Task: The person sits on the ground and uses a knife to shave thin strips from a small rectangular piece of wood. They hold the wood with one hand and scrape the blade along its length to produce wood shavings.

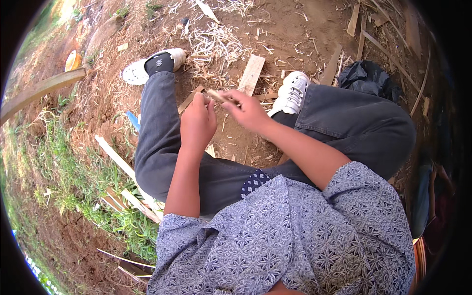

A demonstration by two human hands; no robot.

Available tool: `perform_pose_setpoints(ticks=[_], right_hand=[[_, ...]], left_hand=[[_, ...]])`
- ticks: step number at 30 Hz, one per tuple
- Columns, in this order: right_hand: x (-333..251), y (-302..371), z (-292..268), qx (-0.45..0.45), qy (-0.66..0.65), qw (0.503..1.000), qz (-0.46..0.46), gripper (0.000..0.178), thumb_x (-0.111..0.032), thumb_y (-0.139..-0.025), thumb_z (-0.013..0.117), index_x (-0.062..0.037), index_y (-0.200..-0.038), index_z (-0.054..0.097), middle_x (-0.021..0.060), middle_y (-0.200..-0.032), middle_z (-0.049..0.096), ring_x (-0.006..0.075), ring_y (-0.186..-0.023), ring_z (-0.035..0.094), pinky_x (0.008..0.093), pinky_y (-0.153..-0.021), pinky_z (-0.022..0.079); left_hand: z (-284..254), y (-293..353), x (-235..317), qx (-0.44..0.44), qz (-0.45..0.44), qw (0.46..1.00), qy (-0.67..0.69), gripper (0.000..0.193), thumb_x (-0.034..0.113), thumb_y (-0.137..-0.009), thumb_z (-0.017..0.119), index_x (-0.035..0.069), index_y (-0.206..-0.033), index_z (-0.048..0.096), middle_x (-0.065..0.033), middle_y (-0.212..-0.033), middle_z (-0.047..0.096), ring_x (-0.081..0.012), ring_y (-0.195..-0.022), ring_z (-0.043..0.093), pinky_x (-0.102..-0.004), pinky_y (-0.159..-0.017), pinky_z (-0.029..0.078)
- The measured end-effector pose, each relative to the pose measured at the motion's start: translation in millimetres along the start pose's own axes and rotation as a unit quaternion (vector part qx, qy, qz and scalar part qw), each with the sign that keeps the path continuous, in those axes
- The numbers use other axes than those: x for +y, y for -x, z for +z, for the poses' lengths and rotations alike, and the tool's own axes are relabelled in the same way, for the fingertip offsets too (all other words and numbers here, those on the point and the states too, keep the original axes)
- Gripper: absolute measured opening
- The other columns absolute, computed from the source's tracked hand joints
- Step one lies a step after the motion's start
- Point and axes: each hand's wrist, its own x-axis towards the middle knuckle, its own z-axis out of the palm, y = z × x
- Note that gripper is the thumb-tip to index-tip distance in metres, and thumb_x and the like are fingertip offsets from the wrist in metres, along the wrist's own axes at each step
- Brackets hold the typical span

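In front of my lap my two hands are close together. My right hand is closed around a short, light-brown piece that looks like wood; its far end points left toward my other hand. My left hand has its fingers curled and pressed together beside that end; what they hold, if anything, is hidden. Just beyond the left hand lies a brown strip of wood, and I cannot tell whether the hand touches it. A flat, pale board rests on the dirt beyond my right hand.
Pale wood shavings litter the ground ahead. A black plastic bag and long wooden strips lie to the right. On the left are a curved wooden pole, grass and split pale strips. Another person's arm shows at far right.
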Motion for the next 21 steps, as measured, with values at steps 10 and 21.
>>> perform_pose_setpoints(ticks=[10,21], right_hand=[[31.7,-5.5,-20.6,-0.015,0.062,0.983,0.173,0.034,-0.023,-0.099,0.066,-0.0068,-0.129,0.062,0.0113,-0.1,0.074,0.0216,-0.085,0.07,0.0365,-0.077,0.055],[-21.1,5.0,0.4,-0.045,0.0,0.996,0.082,0.032,-0.023,-0.1,0.065,-0.0075,-0.128,0.065,0.0121,-0.106,0.074,0.0174,-0.084,0.066,0.0345,-0.078,0.053]], left_hand=[[-2.7,0.3,2.7,0.006,0.023,1.0,0.021,0.016,0.008,-0.096,0.065,0.002,-0.094,0.05,-0.0209,-0.076,0.063,-0.0424,-0.073,0.064,-0.0502,-0.062,0.048],[1.6,0.4,-0.9,0.014,0.009,1.0,0.011,0.017,0.009,-0.096,0.065,0.002,-0.094,0.05,-0.0217,-0.077,0.065,-0.0429,-0.073,0.065,-0.0508,-0.061,0.049]])
